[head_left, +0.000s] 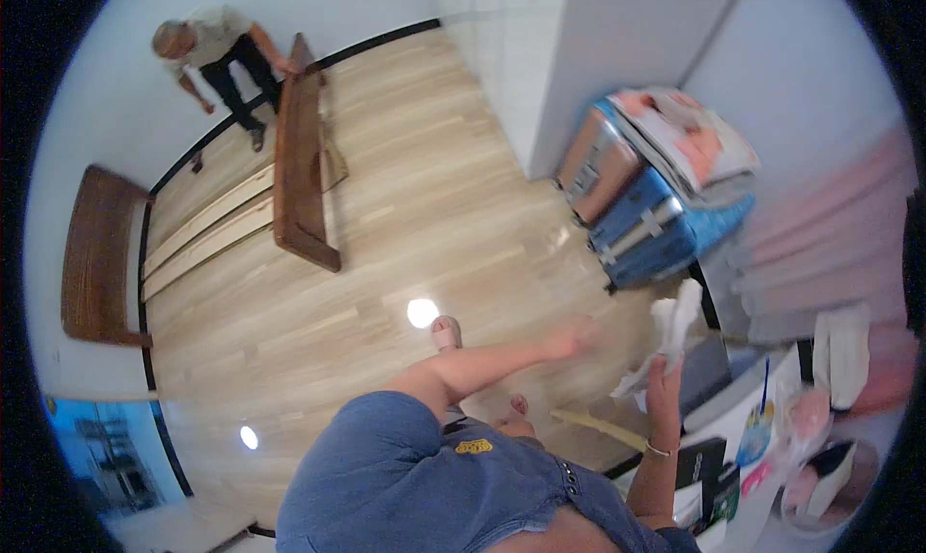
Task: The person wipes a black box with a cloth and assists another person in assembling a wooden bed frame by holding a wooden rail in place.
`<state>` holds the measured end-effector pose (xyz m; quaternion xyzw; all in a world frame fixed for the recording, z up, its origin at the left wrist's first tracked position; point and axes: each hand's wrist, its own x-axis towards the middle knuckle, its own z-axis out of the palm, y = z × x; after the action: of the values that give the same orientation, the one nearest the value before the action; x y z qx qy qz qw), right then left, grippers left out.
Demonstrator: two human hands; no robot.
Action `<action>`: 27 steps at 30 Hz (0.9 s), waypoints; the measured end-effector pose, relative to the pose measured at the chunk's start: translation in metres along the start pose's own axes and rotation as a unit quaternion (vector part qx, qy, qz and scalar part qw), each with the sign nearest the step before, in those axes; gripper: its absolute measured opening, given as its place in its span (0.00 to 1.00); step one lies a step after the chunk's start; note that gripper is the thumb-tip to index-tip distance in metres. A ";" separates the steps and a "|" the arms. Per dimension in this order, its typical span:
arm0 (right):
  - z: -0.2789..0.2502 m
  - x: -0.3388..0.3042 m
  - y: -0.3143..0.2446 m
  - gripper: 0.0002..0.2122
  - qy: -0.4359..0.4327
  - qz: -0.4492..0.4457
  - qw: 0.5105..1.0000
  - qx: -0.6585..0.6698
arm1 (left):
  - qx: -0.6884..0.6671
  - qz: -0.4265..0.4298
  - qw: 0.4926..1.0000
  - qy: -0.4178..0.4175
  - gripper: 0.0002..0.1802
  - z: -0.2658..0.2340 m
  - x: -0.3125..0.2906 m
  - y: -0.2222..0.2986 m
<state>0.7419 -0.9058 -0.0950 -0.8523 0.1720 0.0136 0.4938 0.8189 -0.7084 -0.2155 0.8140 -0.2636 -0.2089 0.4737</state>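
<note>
My right hand (664,384), with a thin bracelet at the wrist, is raised and shut on a crumpled white sheet of paper (672,326) that hangs above and beside the fingers. My left arm reaches across the wooden floor. My left hand (577,338) is blurred, fingers stretched out, with nothing in it, a short way left of the paper. My denim clothing (424,476) fills the lower middle, with my sandalled foot (446,333) past it.
A blue suitcase (656,230) and a brown one (603,162) stand by the wall, with magazines on top. A white desk (748,408) with small items is at right. Far left, another person (217,51) holds a wooden bed board (299,157) beside slats and a headboard (96,254).
</note>
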 end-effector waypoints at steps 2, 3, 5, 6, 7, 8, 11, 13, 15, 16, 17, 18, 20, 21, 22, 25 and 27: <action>0.066 0.030 -0.044 0.26 -0.062 -0.134 0.987 -0.070 | -0.013 -0.152 0.980 0.125 0.28 -0.074 -0.044 -0.073; 0.090 0.046 -0.065 0.26 -0.067 -0.146 0.984 -0.071 | 0.012 -0.170 0.973 0.155 0.28 -0.114 -0.061 -0.087; 0.151 0.075 -0.113 0.27 -0.138 -0.278 0.943 -0.122 | 0.069 -0.238 0.943 0.224 0.26 -0.198 -0.108 -0.119; 0.182 0.085 -0.135 0.27 -0.153 -0.289 0.937 -0.121 | 0.092 -0.285 0.919 0.255 0.25 -0.230 -0.132 -0.135; 0.212 0.095 -0.156 0.27 -0.183 -0.293 0.927 -0.144 | 0.118 -0.316 0.898 0.282 0.25 -0.259 -0.151 -0.153; 0.236 0.105 -0.178 0.28 -0.202 -0.293 0.920 -0.163 | 0.151 -0.340 0.877 0.304 0.25 -0.288 -0.161 -0.167; 0.312 0.140 -0.241 0.28 -0.254 -0.340 0.882 -0.204 | 0.169 -0.383 0.836 0.355 0.24 -0.366 -0.200 -0.215; 0.367 0.171 -0.273 0.27 -0.288 -0.414 0.820 -0.270 | 0.154 -0.472 0.782 0.377 0.25 -0.413 -0.222 -0.237; 0.419 0.199 -0.304 0.27 -0.312 -0.457 0.786 -0.275 | 0.167 -0.489 0.756 0.403 0.25 -0.446 -0.242 -0.262; 0.446 0.215 -0.324 0.27 -0.324 -0.497 0.757 -0.276 | 0.187 -0.496 0.733 0.425 0.25 -0.466 -0.250 -0.275; 0.470 0.225 -0.347 0.25 -0.333 -0.506 0.740 -0.292 | 0.182 -0.503 0.727 0.432 0.25 -0.487 -0.258 -0.287; 0.498 0.238 -0.366 0.25 -0.340 -0.513 0.732 -0.292 | 0.176 -0.522 0.709 0.440 0.26 -0.509 -0.265 -0.300; 0.552 0.269 -0.397 0.25 -0.348 -0.552 0.691 -0.309 | 0.159 -0.559 0.673 0.457 0.27 -0.541 -0.275 -0.325; 0.580 0.281 -0.414 0.25 -0.369 -0.555 0.681 -0.303 | 0.178 -0.550 0.654 0.488 0.27 -0.554 -0.282 -0.343; 0.611 0.294 -0.426 0.25 -0.374 -0.562 0.673 -0.303 | 0.173 -0.555 0.647 0.494 0.27 -0.569 -0.289 -0.361; 0.705 0.323 -0.457 0.25 -0.378 -0.619 0.624 -0.290 | 0.190 -0.570 0.606 0.522 0.27 -0.609 -0.306 -0.416; 0.767 0.325 -0.477 0.25 -0.418 -0.624 0.583 -0.310 | 0.184 -0.578 0.581 0.544 0.30 -0.630 -0.322 -0.456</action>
<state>1.3066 -0.1316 -0.1514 -0.7514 -0.6424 0.1090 0.1041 1.0471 0.0980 -0.2960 0.8256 0.5360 0.0962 0.1477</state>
